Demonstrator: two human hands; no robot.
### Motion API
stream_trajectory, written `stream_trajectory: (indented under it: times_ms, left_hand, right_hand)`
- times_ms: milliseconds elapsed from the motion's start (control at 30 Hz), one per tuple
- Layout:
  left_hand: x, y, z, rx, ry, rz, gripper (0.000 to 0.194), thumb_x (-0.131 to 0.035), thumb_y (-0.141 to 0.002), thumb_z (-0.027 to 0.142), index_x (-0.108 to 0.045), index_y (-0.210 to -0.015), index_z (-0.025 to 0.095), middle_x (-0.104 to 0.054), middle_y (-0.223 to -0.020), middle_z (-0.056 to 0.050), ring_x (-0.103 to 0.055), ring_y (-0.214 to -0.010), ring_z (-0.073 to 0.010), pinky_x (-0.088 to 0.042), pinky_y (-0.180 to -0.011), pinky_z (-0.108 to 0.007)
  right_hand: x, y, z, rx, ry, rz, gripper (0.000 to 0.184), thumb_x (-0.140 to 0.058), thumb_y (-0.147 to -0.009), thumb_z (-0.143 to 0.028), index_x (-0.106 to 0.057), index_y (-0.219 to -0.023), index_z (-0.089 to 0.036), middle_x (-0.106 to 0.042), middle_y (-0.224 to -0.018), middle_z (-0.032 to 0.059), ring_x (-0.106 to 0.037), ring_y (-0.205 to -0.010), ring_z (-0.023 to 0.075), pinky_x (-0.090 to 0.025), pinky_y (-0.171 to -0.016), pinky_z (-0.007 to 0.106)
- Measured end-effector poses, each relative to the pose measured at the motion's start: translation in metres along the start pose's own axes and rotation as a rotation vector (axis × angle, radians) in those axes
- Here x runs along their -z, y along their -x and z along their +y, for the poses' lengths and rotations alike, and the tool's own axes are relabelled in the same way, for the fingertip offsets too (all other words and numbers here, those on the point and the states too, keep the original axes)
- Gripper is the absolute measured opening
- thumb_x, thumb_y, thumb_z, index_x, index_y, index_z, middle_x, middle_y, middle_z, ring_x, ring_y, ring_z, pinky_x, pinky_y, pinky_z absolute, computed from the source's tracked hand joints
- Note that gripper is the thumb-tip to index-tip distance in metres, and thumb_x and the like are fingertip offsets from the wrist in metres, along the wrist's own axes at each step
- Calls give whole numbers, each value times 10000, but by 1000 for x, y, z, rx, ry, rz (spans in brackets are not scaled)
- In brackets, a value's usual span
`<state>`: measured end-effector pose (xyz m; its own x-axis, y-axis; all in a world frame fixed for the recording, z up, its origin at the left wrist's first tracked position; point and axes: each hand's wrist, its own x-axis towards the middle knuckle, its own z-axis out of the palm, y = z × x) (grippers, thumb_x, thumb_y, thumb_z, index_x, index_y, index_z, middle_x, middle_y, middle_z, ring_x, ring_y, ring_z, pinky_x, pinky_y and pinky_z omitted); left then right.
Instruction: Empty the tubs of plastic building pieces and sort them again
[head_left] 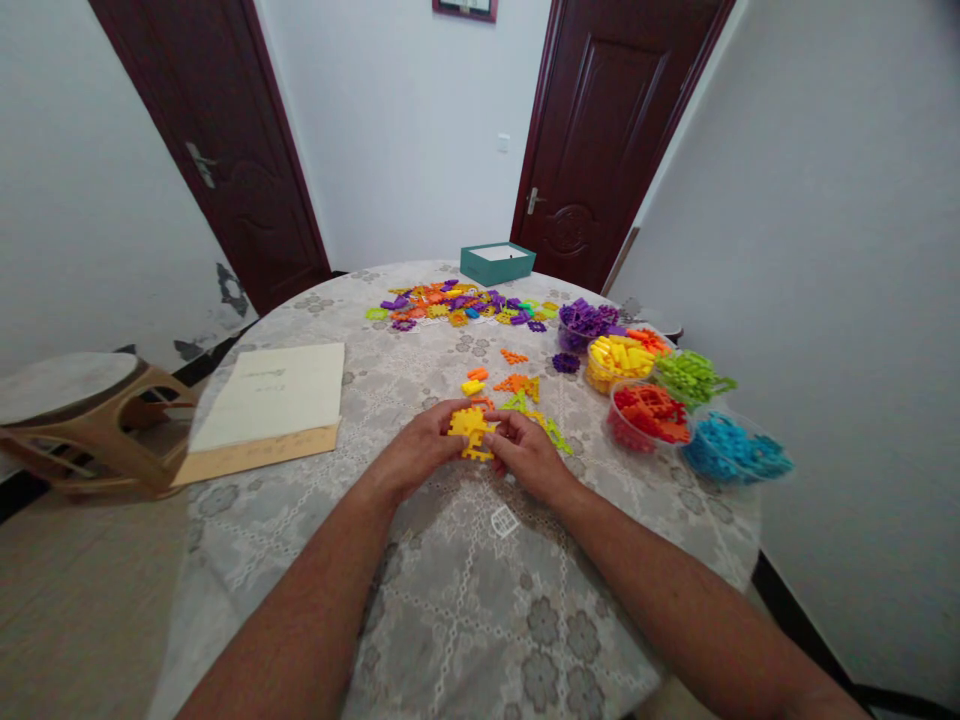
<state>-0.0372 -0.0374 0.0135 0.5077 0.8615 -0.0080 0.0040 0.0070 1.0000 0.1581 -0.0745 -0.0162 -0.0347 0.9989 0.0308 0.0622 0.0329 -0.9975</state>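
Left hand (421, 446), right hand (529, 456): grips clamped on yellow notched plastic pieces (470, 424), likely fitting; next press probably needs alignment. Orange toothed plastic bits (513, 384) beyond yellow pieces.

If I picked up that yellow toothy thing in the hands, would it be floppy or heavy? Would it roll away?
Probably stiff: the yellow toothed piece looks like moulded plastic and shows no sag. Likely light too, since it's small between the left hand and right hand. Its jagged edges would probably stop it rolling.
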Motion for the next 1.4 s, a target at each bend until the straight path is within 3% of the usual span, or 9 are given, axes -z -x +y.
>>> stream_trajectory:
  times_ms: [333, 567, 867, 1033, 1167, 1267, 1400]
  left_hand:
    - [-2, -2, 1, -6, 81, 14, 744, -656, -726, 115, -595, -1455, 252, -737, -1277, -93, -713, -1113, -230, -555, -953, -358]
    - [-4, -1, 4, -24, 123, -48, 726, -696, -732, 117, -614, -1432, 291, -709, -1350, -91, -701, -1155, -228, -529, -1044, -408]
    - [0, -3, -5, -81, 84, -40, 762, -713, -715, 89, -619, -1449, 269, -643, -1467, -106, -648, -1267, -255, -493, -1106, -432]
    - [-2, 0, 0, -3, 106, -93, 751, -716, -734, 119, -614, -1454, 306, -648, -1451, -96, -680, -1195, -246, -557, -1011, -412]
    - [-4, 3, 1, 91, 188, -112, 756, -735, -788, 194, -556, -1505, 352, -628, -1457, -107, -692, -1153, -255, -618, -869, -390]
    - [-6, 2, 0, 76, 203, -93, 736, -750, -790, 207, -575, -1493, 333, -617, -1464, -112, -683, -1164, -253, -623, -866, -377]
    - [-8, 2, 2, 95, 188, -76, 665, -705, -804, 196, -619, -1452, 322, -623, -1458, -99, -692, -1143, -238, -623, -877, -374]
  right_hand:
    - [5, 0, 4, 21, -12, 30, 406, -662, -917, -460, -650, -1238, -211, -676, -733, -20, -618, -583, 144, -520, -566, 272]
    - [3, -1, 2, -1, -53, 24, 451, -739, -836, -412, -642, -1237, -230, -704, -1100, 42, -661, -647, 127, -548, -560, 270]
    - [4, -1, 1, 11, -87, -10, 519, -759, -798, -375, -638, -1283, -236, -711, -1137, 49, -659, -705, 138, -554, -603, 273]
    - [2, 0, 3, 25, -57, -34, 560, -736, -817, -360, -619, -1349, -233, -730, -993, 30, -623, -650, 140, -517, -578, 274]
    - [1, 0, 3, 36, -78, 16, 521, -742, -796, -371, -639, -1288, -237, -726, -1114, 48, -616, -651, 129, -521, -572, 273]
    - [1, 0, 1, 34, -85, 31, 485, -733, -797, -368, -645, -1257, -243, -715, -1186, 56, -614, -658, 123, -528, -585, 275]
    - [1, 0, 0, 29, -74, -5, 519, -725, -797, -367, -622, -1288, -238, -718, -1094, 45, -613, -648, 132, -519, -575, 280]
